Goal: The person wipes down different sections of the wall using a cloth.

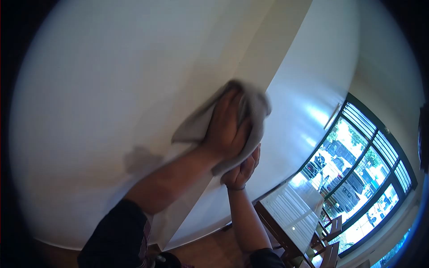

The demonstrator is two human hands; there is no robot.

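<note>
A grey-beige cloth [195,126], blurred at its top, is against the white wall where a pillar's edge juts out. My left hand [225,127] lies over the cloth and presses it to the wall, some folds bunching around the fingers. Just below, my right hand [241,172] is raised beside the pillar's corner, close to the cloth's lower edge. Its fingers are bent and partly hidden behind the cloth, so whether they grip it does not show.
The pillar [263,49] runs diagonally through the tilted view. At lower right stands a glossy-topped table [290,212] with wooden chairs [333,228] beside it. Beyond is a dark-framed window [372,143], with parked vehicles outside. Brown floor [219,245] shows at the bottom.
</note>
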